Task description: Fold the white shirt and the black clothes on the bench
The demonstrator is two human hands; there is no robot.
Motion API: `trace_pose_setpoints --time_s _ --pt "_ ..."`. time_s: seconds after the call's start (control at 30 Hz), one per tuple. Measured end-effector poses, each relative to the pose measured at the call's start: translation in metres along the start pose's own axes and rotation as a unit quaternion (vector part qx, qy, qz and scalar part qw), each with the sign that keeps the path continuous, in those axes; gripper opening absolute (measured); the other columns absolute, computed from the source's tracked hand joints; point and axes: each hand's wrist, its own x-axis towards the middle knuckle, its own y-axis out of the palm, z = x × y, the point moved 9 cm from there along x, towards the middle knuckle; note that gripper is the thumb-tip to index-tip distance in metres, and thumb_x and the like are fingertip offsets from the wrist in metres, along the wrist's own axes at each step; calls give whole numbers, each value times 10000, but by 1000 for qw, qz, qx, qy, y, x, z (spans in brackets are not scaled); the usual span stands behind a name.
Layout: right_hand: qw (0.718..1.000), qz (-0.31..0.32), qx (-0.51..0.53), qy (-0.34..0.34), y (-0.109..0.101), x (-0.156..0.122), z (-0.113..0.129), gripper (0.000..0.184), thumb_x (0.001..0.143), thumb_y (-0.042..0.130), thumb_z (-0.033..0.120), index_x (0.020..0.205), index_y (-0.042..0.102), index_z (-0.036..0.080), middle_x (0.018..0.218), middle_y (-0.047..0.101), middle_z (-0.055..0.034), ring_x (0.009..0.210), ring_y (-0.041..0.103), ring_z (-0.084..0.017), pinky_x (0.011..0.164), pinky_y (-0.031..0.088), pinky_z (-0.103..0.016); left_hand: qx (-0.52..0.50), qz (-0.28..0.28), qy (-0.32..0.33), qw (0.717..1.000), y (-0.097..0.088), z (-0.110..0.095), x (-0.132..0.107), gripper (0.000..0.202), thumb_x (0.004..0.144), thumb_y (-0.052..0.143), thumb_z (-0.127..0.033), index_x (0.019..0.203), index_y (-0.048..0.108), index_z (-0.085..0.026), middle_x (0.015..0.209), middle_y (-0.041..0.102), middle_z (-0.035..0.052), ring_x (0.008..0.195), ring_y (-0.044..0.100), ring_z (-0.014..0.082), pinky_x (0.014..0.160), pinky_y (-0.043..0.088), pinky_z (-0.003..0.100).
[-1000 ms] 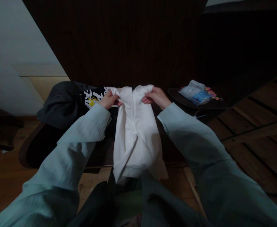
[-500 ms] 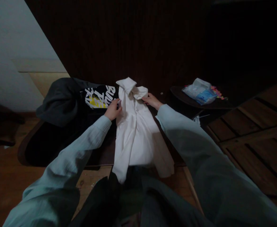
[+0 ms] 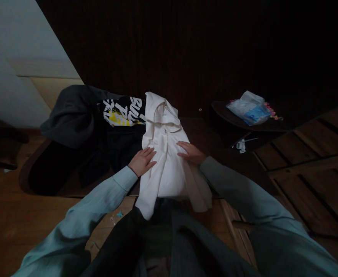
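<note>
I seem to be smoothing one white garment (image 3: 170, 173) at the frame's centre: my two hands, left hand (image 3: 142, 161) and right hand (image 3: 192, 154), lie open on it, pinching nothing. The next move calls for light, even pressure. One printed black cloth (image 3: 125, 111) lies left, one plastic packet (image 3: 249, 109) right.

A white top (image 3: 170, 169), spread on the dark ledge (image 3: 199, 132).
Long-sleeved and softly creased, it lies with its wide collar loosely open at the far end, both sleeves running down past the near edge.
</note>
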Motion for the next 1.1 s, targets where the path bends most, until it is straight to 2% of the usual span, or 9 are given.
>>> trace_pose_setpoints --time_s 0.13,0.37,0.47,0.57,0.7,0.83,0.97,1.03,1.1 --pt "993 2 -113 33 16 -13 -9 488 849 345 395 1281 374 168 1395 289 -75 1300 198 -214 1042 209 -400 59 48 -21 997 16 2 16 483 851 358 -401 1256 400 -141 1341 379 119 1247 310 250 965 308 428" --pt "985 18 -151 78 0 21 -33 508 862 317 378 1312 327 142 1407 254 -81 1302 190 -212 1046 212 -385 72 73 -60 993 21 25 72 441 868 334 -340 1258 395 -143 1359 353 99 1250 308 223 984 272 410" --pt "987 33 -133 90 -6 31 -38 507 843 368 370 1294 360 136 1393 285 -97 1290 226 -228 1037 238 -401 68 56 -64 994 14 27 79 405 853 369 -323 1225 431 -174 1336 394 89 1231 333 228 998 223 456" --pt "993 60 -88 40 -1 18 -27 492 821 416 379 1241 433 123 1343 373 -121 1254 310 -216 1033 267 -369 59 28 -63 996 -3 16 54 355 828 415 -323 1128 514 -160 1254 484 103 1167 402 232 983 253 437" --pt "997 68 -31 -35 14 -32 -5 537 811 410 447 1253 413 142 1334 387 -112 1258 304 -206 1044 256 -375 25 5 -87 996 -22 -7 -14 400 812 385 -474 961 585 -161 989 601 89 912 538 212 804 405 345" --pt "997 68 -21 -31 20 -64 7 546 799 439 443 1244 415 128 1343 366 -132 1259 298 -227 1038 258 -399 9 54 -127 990 -11 -21 -63 400 747 457 -527 854 577 -161 802 588 67 786 556 206 712 432 324" --pt "999 40 4 15 3 -55 17 385 799 456 383 1091 536 145 1179 534 -131 1120 464 -226 967 343 -384 -49 68 -135 987 -5 -33 -65 188 730 502 -340 793 544 -168 790 592 58 767 571 197 679 444 302" --pt "998 11 39 52 -7 -47 22 296 800 448 375 956 586 165 1017 615 -101 976 547 -210 874 409 -363 -89 56 -148 983 -9 -41 -58 147 742 473 -311 755 528 -175 714 588 43 696 576 186 637 449 294" --pt "989 18 109 97 -5 -43 26 292 801 427 403 818 597 166 842 646 -71 799 590 -180 737 456 -320 -143 45 -128 980 -14 -58 -49 165 767 449 -319 771 532 -176 707 600 38 682 582 176 635 457 289"
